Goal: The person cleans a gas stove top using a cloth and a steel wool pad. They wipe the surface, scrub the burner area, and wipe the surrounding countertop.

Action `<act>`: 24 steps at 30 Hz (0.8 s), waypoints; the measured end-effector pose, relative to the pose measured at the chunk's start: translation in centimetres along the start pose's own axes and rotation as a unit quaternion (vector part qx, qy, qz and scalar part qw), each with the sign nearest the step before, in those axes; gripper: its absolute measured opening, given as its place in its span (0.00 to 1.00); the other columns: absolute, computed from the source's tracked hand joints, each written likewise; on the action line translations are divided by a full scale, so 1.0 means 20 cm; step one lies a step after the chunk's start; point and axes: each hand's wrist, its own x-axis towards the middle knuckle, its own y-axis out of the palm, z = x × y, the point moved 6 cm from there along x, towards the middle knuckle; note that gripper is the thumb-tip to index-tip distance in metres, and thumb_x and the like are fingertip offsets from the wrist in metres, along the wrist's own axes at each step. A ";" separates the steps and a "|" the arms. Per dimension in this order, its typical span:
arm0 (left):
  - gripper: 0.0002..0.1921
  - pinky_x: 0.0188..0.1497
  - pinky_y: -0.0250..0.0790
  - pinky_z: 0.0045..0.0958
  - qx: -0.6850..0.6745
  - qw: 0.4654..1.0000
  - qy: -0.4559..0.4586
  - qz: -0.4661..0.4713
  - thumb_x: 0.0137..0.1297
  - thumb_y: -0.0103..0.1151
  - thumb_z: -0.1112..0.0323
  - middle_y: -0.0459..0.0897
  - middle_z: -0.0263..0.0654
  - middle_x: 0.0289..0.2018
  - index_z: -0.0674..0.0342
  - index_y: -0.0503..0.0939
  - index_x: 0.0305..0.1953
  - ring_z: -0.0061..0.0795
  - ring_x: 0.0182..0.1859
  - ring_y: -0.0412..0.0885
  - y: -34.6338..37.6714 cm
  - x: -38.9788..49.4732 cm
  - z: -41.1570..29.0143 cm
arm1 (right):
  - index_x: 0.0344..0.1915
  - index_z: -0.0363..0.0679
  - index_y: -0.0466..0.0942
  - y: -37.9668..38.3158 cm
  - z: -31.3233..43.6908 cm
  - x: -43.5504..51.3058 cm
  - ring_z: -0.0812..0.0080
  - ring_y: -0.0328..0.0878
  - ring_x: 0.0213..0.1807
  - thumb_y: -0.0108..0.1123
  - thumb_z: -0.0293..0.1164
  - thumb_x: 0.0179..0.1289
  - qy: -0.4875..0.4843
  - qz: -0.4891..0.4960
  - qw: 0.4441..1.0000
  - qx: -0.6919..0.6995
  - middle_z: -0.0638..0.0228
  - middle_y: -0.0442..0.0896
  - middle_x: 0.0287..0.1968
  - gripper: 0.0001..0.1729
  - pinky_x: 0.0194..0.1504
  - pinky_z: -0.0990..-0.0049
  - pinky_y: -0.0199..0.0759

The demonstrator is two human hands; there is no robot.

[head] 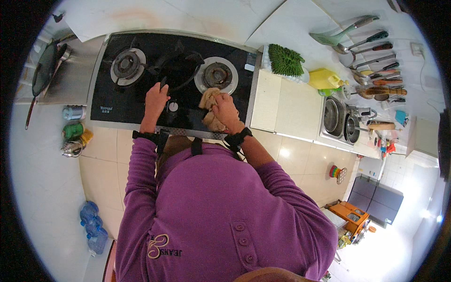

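A black glass gas hob [134, 102] with two burners lies before me. My left hand [156, 104] is closed around a dark prong near the hob's front. The prong seems to belong to a black pot support [193, 78] between the left burner [127, 65] and the right burner [217, 75]; dark on dark, its outline is hard to follow. My right hand [226, 112] grips a crumpled brown cloth [210, 98] at the front right of the hob, just below the right burner. A white control knob [173, 106] shows between my hands.
Right of the hob are a green chenille cloth [286, 60], a yellow jug [324, 78] and a sink [327, 132] with metal pans. Utensils, including a slotted turner [331, 38], hang on the wall. A black frying pan [45, 68] hangs left; blue water bottles [94, 229] stand below.
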 end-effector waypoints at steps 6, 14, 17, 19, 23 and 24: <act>0.27 0.37 0.77 0.37 -0.061 0.998 0.004 -0.012 0.77 0.53 0.56 0.81 0.49 0.40 0.75 0.70 0.63 0.33 0.35 0.85 -0.03 -0.01 0.00 | 0.66 0.45 0.70 -0.23 0.02 0.37 0.42 0.70 0.59 0.61 0.29 0.60 -0.020 -0.176 0.982 -0.060 0.48 0.73 0.59 0.32 0.61 0.53 0.69; 0.21 0.35 0.77 0.35 -0.102 0.995 0.014 -0.015 0.76 0.54 0.57 0.81 0.47 0.38 0.75 0.74 0.54 0.32 0.32 0.85 -0.03 0.00 -0.02 | 0.58 0.44 0.77 -0.02 0.00 0.61 0.48 0.71 0.62 0.63 0.29 0.57 -0.078 -0.030 0.975 -0.208 0.57 0.77 0.57 0.26 0.63 0.55 0.68; 0.20 0.34 0.77 0.34 -0.104 0.994 0.009 -0.030 0.76 0.54 0.58 0.82 0.46 0.36 0.73 0.75 0.52 0.31 0.32 0.86 -0.03 0.01 -0.02 | 0.56 0.45 0.79 0.02 0.04 0.48 0.49 0.71 0.61 0.64 0.28 0.53 -0.148 -0.013 0.969 -0.199 0.58 0.77 0.57 0.26 0.62 0.55 0.68; 0.20 0.34 0.77 0.33 -0.091 0.996 0.001 -0.009 0.76 0.54 0.58 0.83 0.46 0.37 0.73 0.75 0.52 0.30 0.32 0.86 -0.03 0.02 -0.03 | 0.55 0.47 0.80 0.00 0.07 0.33 0.49 0.71 0.60 0.62 0.26 0.53 -0.185 -0.034 0.968 -0.168 0.59 0.76 0.58 0.26 0.60 0.56 0.69; 0.19 0.35 0.77 0.33 -0.081 0.997 0.003 -0.001 0.76 0.53 0.57 0.82 0.43 0.35 0.71 0.76 0.52 0.30 0.31 0.85 -0.03 0.02 -0.03 | 0.55 0.47 0.80 0.01 0.05 0.09 0.49 0.70 0.59 0.62 0.24 0.53 -0.171 0.000 0.975 -0.139 0.60 0.76 0.57 0.26 0.59 0.57 0.69; 0.24 0.36 0.78 0.33 -0.080 0.997 -0.003 0.007 0.76 0.54 0.56 0.83 0.45 0.38 0.73 0.70 0.59 0.30 0.33 0.86 -0.03 0.02 -0.02 | 0.55 0.47 0.80 0.01 0.02 0.02 0.49 0.70 0.59 0.62 0.25 0.53 -0.145 0.031 0.980 -0.132 0.60 0.76 0.57 0.26 0.60 0.57 0.69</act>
